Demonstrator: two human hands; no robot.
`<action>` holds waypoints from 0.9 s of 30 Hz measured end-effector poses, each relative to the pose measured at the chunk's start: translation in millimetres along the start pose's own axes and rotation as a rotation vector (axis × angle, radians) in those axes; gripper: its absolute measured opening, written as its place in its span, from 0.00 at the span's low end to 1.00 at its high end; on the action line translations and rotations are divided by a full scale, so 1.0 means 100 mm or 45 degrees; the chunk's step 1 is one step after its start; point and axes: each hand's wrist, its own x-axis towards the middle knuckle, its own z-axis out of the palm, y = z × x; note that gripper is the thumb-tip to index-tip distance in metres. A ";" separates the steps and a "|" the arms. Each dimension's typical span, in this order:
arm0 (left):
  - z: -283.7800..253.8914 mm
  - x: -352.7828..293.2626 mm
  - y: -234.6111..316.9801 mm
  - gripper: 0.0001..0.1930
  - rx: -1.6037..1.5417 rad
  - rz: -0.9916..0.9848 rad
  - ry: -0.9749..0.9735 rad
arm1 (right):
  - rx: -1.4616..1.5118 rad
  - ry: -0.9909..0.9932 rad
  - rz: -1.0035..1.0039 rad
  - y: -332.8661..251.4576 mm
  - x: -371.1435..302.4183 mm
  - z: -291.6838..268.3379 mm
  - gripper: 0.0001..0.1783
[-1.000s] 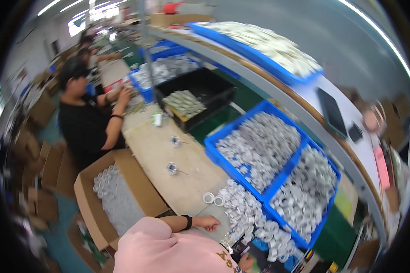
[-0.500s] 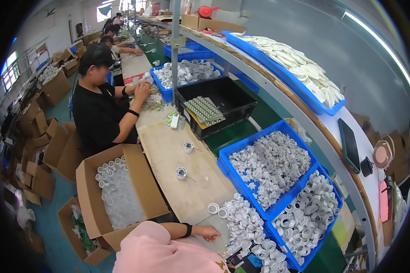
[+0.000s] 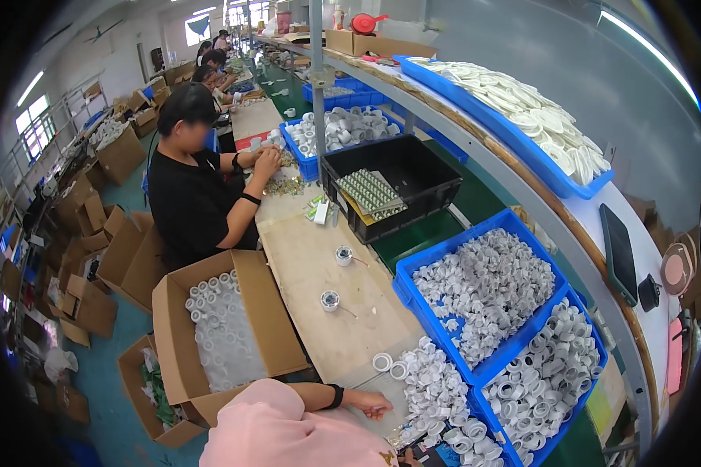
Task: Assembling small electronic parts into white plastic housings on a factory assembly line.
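My left hand (image 3: 371,405) rests over the worktable (image 3: 343,311), reaching out from a pink sleeve with a black band at the wrist. Its fingers are curled together, and whatever they may hold is too small to make out. Right beside it spreads a loose heap of small white plastic parts (image 3: 432,389). Two white rings (image 3: 382,362) lie at the heap's far-left edge. My right hand does not show; the sleeve and the lower edge cut off that side. Farther up the table stand two round white units with thin wires, one nearer (image 3: 330,300) and one farther (image 3: 344,255).
Blue bins hold small white pieces (image 3: 487,288) and white rings (image 3: 541,373) on the right. A black crate (image 3: 397,183) stands beyond them. An open carton (image 3: 175,311) of white cups is at left. A co-worker (image 3: 199,179) sits ahead. A shelf (image 3: 514,156) runs overhead at right.
The whole scene has shifted right and slightly down in the picture as my head turned left. My left hand stays beside the heap, its fingers slightly changed in pose.
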 end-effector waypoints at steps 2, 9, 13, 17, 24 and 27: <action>-0.04 0.01 -0.03 0.16 -0.041 0.020 -0.009 | 0.023 -0.096 0.033 0.00 -0.06 -0.02 0.33; 0.01 0.05 -0.06 0.15 -0.060 -0.052 -0.006 | 0.160 -0.197 0.041 0.36 0.02 -0.09 0.29; 0.05 0.04 -0.04 0.16 -0.020 -0.067 -0.041 | 0.339 -0.191 0.055 0.48 -0.02 -0.03 0.26; 0.07 -0.02 0.06 0.18 0.030 -0.120 0.020 | 0.299 0.013 0.166 0.16 -0.24 0.08 0.28; -0.29 0.08 -0.05 0.16 -0.172 -0.152 -0.050 | 0.459 -0.007 0.078 -0.17 -0.31 0.10 0.32; -0.17 0.16 0.10 0.16 -0.090 -0.200 -0.028 | 0.503 0.000 0.107 -0.19 -0.38 0.03 0.30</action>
